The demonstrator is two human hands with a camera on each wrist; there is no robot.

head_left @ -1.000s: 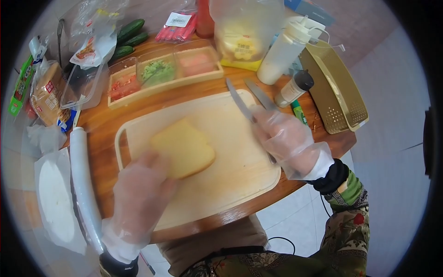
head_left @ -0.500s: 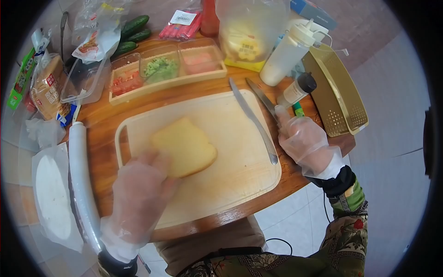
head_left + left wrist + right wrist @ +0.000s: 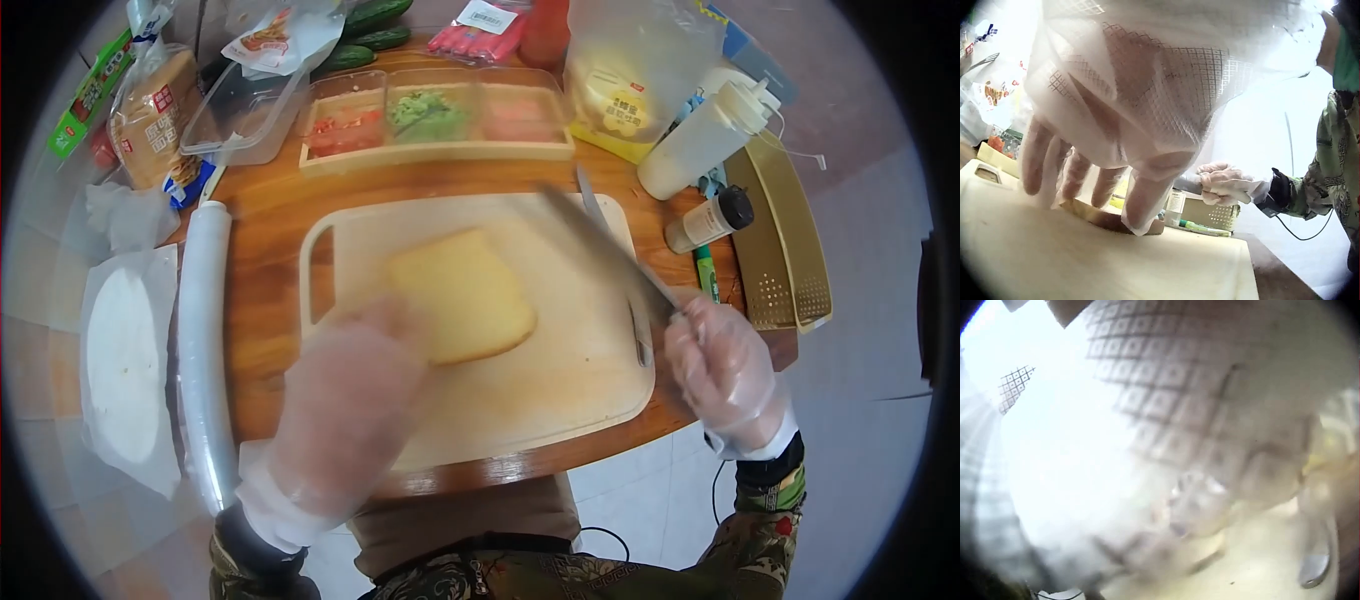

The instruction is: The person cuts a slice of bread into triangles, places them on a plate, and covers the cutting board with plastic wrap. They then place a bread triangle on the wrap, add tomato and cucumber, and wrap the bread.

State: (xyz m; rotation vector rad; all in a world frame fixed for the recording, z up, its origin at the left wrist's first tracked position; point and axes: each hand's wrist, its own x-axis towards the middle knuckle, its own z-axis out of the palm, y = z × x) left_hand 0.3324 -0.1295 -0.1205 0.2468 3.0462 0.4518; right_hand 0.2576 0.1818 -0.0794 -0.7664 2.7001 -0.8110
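Note:
A slice of bread (image 3: 465,295) lies on the pale cutting board (image 3: 570,400). My gloved left hand (image 3: 350,400) is at the slice's left edge; in the left wrist view its fingers reach down, fairly straight, at the bread (image 3: 1107,220). Above the board's right edge my gloved right hand (image 3: 727,370) grips a knife (image 3: 610,250) by its handle, the blade pointing up and left, blurred. A second knife (image 3: 641,345) rests along the board's right side, partly hidden by the held one. The right wrist view is mostly glove (image 3: 1166,412), blurred.
Behind the board stands a wooden tray (image 3: 440,153) with three filled containers. At the right are a squeeze bottle (image 3: 700,140), a shaker (image 3: 708,220) and a gold basket (image 3: 790,240). A film roll (image 3: 205,350) and bagged bread (image 3: 155,120) are at the left.
My right hand has left the knife on the board, picked up the other knife and raised it over the board. The left hand stays by the bread; the head view has shifted.

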